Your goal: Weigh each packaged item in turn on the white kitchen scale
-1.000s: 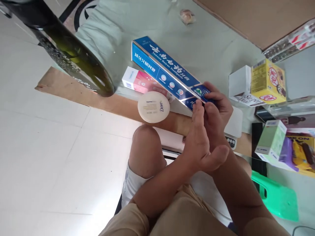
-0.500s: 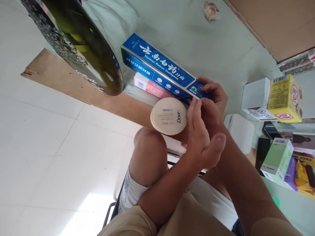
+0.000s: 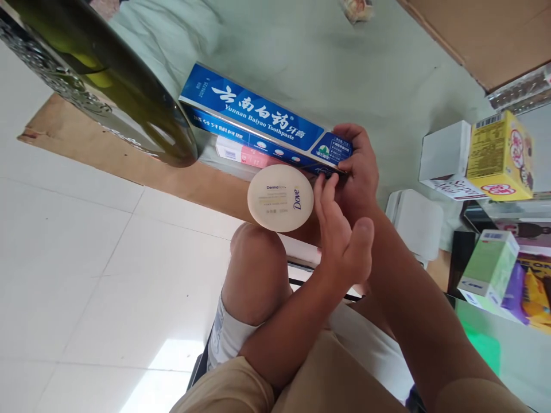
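Note:
A long blue toothpaste box [image 3: 258, 123] lies slanted over the pale green table surface [image 3: 327, 63]. My right hand [image 3: 359, 166] is wrapped round its near end. The stretched fingers of my left hand [image 3: 338, 235] touch that same end from below, the thumb held apart. A round cream Dove tin [image 3: 280, 197] lies just left of my left fingers. Under the blue box shows a pink and white box [image 3: 247, 155].
A dark green glass bottle [image 3: 107, 86] fills the upper left. Right of my hands lie a white pack [image 3: 415, 221], a white box [image 3: 443, 152], a yellow carton [image 3: 499, 155] and a light green box [image 3: 488, 267]. Cardboard [image 3: 482, 34] covers the top right. My bare knee [image 3: 253, 264] sits below the tin.
The blue box has swung leftward, its far end now further left and its top face more visible. My left fingers slid lower along its near end. The view shifted slightly.

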Available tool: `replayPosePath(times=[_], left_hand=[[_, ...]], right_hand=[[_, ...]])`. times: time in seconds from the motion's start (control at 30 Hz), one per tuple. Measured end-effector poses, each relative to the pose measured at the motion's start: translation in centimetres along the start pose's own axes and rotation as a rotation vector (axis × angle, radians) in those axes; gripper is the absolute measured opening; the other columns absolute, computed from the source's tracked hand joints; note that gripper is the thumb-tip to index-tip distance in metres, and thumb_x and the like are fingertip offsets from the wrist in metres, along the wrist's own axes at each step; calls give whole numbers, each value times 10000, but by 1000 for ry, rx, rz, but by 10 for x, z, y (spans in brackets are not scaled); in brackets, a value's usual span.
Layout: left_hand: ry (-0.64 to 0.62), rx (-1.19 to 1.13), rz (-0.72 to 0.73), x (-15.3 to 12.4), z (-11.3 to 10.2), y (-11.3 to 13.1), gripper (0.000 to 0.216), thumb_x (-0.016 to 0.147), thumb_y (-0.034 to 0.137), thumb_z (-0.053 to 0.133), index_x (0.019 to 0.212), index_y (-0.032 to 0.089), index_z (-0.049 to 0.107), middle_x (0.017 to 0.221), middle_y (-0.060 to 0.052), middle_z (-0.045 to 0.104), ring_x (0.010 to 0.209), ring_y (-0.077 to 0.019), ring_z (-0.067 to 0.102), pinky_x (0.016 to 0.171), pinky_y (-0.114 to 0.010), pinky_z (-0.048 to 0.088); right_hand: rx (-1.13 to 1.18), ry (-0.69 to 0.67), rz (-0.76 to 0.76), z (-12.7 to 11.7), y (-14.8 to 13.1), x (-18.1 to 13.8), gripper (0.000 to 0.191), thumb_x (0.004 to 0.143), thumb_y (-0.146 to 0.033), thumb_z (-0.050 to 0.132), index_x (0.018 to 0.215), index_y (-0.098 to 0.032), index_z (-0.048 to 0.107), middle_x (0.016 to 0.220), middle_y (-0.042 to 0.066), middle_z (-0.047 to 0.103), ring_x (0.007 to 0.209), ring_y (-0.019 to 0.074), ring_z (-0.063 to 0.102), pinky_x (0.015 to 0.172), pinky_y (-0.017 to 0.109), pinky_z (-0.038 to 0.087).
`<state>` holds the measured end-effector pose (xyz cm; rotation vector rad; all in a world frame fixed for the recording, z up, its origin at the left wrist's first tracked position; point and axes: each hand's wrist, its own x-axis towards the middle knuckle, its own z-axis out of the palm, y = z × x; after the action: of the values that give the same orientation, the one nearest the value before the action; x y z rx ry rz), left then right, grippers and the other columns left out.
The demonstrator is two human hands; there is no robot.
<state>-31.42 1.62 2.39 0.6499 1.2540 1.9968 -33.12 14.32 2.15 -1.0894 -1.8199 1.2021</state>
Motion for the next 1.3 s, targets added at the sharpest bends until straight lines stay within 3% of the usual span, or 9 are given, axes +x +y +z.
replayPosePath(times=[0.17,0.63,0.73,0.8,0.93,1.03,1.1,1.17,1.3], left_hand=[[44,-36,-17,4,-1,-11,775,1072,721,396,1673,284,178,1827,-135,176,1749,-344,165,1451,-541,200],[80,-7,-54,-8,9,6,826,1063,697,409,1703,256,130,1860,-138,75,1771,-372,60,1460,-588,175],[-31,51,-76,-36,16,19,833,1050,576,509,1706,250,111,1875,-153,-43,1775,-411,20,1461,-656,135],[-169,89,11,-56,20,25,922,1003,541,599,1716,251,92,1876,-168,-85,1768,-466,-31,1446,-724,98],[-313,106,237,-80,25,20,936,990,621,568,1737,313,95,1894,-106,-57,1766,-479,12,1444,-734,128],[-540,59,276,-84,28,4,840,1020,542,530,1747,341,158,1875,-111,171,1737,-452,241,1407,-697,301],[-699,74,289,-87,30,-8,768,1018,470,560,1717,303,289,1787,-170,373,1655,-432,425,1335,-648,441],[-753,170,280,-93,30,-20,674,1027,430,571,1654,237,417,1705,-219,460,1575,-398,529,1255,-580,535],[-834,333,321,-108,32,-40,697,1056,456,543,1675,176,387,1636,-254,513,1520,-361,573,1217,-534,555]], right_hand=[[46,-46,13,-3,-7,7,589,778,-866,557,1087,-367,600,1247,4,739,1289,275,560,1177,465,521],[36,-68,-74,2,0,0,488,821,-709,526,1097,-311,590,1201,53,706,1240,271,612,1144,488,563],[134,-37,-87,2,-1,0,519,799,-698,547,1147,-313,582,1236,56,691,1258,268,648,1166,496,571],[198,11,-74,-8,-5,-8,618,777,-754,569,1221,-325,571,1319,57,685,1322,272,648,1226,506,540],[284,140,-47,-57,-20,-65,673,814,-796,554,1286,-316,576,1445,73,674,1380,296,670,1205,548,558],[270,287,-110,-100,-23,-141,537,912,-688,539,1289,-330,672,1425,55,711,1342,258,703,1151,491,602],[216,439,-123,-127,-17,-192,467,917,-632,573,1216,-313,738,1343,61,748,1314,251,716,1150,476,603],[147,615,-86,-154,-4,-235,411,879,-592,627,1111,-277,755,1262,79,764,1262,265,731,1116,490,611],[82,993,53,-208,27,-288,321,831,-456,638,1074,-259,712,1200,62,728,1174,237,721,1136,518,568]])
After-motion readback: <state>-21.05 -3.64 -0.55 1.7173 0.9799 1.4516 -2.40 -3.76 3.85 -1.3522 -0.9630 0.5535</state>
